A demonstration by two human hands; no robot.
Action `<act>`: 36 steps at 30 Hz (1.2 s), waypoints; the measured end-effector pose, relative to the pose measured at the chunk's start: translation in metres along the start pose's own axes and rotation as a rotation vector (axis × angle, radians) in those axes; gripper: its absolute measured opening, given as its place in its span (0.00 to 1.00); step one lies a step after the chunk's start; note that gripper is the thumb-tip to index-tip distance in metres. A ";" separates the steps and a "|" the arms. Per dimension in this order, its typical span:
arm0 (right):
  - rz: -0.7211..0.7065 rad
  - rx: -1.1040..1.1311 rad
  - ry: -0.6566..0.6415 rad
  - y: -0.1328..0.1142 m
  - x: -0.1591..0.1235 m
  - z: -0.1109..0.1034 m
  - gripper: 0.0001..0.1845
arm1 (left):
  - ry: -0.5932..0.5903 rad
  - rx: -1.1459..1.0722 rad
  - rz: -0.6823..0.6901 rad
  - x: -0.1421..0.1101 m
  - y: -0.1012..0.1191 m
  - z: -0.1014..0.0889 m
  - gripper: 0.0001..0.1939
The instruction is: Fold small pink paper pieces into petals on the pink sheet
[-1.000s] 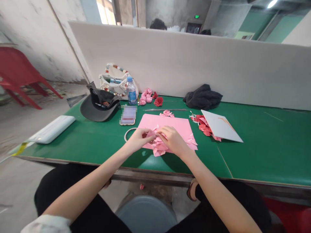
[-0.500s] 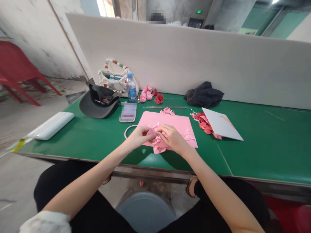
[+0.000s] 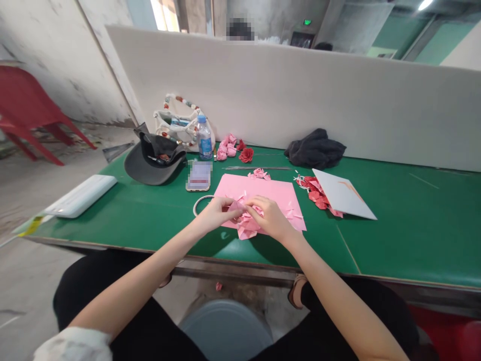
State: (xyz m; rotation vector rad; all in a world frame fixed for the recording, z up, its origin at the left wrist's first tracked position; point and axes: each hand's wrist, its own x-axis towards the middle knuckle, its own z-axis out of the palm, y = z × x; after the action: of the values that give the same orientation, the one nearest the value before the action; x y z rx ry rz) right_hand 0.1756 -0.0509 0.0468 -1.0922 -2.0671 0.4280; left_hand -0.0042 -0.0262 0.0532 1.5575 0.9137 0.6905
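Between the fingertips of my left hand [image 3: 218,212] is a small pink paper petal [image 3: 236,206]. The thumb and fingers of my right hand [image 3: 267,214] pinch the petal's right edge. Both hands are held just above a pink sheet [image 3: 280,190] lying on the green table. Loose pink paper petals [image 3: 248,228] lie in a heap on the sheet, under and between my hands, some over its near edge. More folded pink pieces [image 3: 259,174] rest at the sheet's far edge. My fingers partly hide the held petal.
A white ring-shaped loop [image 3: 196,204] lies left of the sheet. Beyond are a phone [image 3: 199,176], a water bottle [image 3: 205,138], a cap [image 3: 152,160] and paper flowers [image 3: 246,155]. Red petals [image 3: 318,195] lie partly under a white board [image 3: 343,193]. A dark cloth [image 3: 316,149] sits by the partition.
Both hands stay in nearly the same place, still pinching the pink petal, with slight finger movement. The whole view has shifted a little.
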 end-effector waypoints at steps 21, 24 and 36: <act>0.168 -0.009 0.240 0.017 -0.001 -0.003 0.06 | 0.013 -0.125 0.046 0.002 -0.002 0.001 0.12; 0.304 0.085 0.315 0.028 -0.002 -0.006 0.05 | 0.001 -0.236 0.034 0.004 -0.005 -0.002 0.13; 0.396 0.795 0.085 0.017 -0.002 -0.001 0.14 | -0.100 -0.504 -0.009 0.006 -0.012 -0.007 0.09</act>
State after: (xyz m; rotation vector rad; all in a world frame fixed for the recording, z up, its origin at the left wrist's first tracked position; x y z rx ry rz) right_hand 0.1861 -0.0424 0.0365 -0.9726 -1.3690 1.2444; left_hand -0.0085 -0.0166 0.0425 1.1259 0.6101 0.7599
